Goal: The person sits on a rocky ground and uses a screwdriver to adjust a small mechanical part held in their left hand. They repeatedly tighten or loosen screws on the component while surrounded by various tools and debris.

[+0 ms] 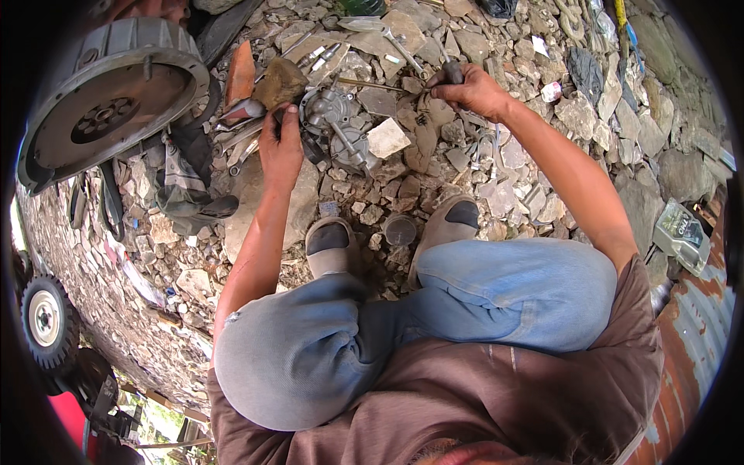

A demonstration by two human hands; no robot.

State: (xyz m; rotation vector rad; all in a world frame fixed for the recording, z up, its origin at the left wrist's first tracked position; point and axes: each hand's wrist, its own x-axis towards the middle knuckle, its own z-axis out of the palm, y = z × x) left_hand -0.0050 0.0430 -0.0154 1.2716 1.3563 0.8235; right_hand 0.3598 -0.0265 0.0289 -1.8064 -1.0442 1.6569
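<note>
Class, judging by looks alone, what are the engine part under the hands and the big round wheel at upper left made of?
Engine part: probably cast aluminium, dull silver-grey with moulded contours. Round wheel: likely steel or cast iron, matt grey, with a toothed rim and bolt holes.

Bright daylight is cast evenly, shadows are kept soft, and edges are bent and darkened by fisheye vignetting

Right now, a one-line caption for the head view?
Crouched on rubble, left hand steadies a metal engine part; right hand grips a tool handle.
</note>
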